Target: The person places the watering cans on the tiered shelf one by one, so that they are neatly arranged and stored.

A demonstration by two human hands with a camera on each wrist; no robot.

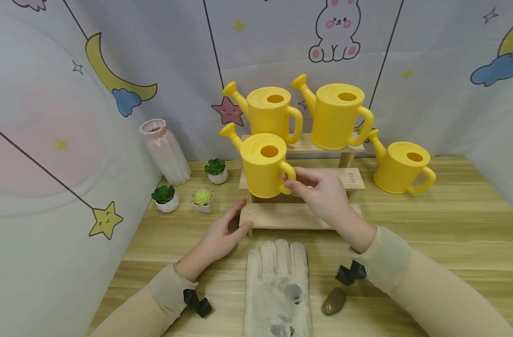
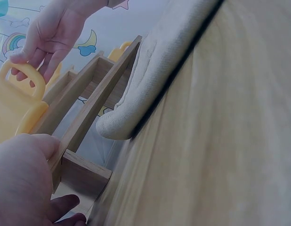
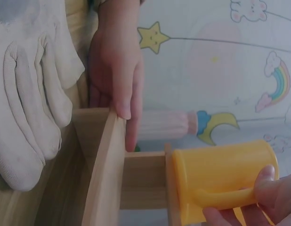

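My right hand pinches the handle of a yellow watering can at the left of the wooden stepped rack's middle shelf. In the right wrist view, the base of this watering can is against or very near the shelf board. My left hand touches the left end of the rack's lowest shelf, thumb in front and fingers fairly straight along the side. Two more yellow watering cans, one at left and one at right, stand on the top shelf, spouts to the left.
Another yellow watering can stands on the table right of the rack. Left are a pink-and-white vase and small potted succulents. In front lie a stained work glove and a brown stone. A printed curtain hangs behind.
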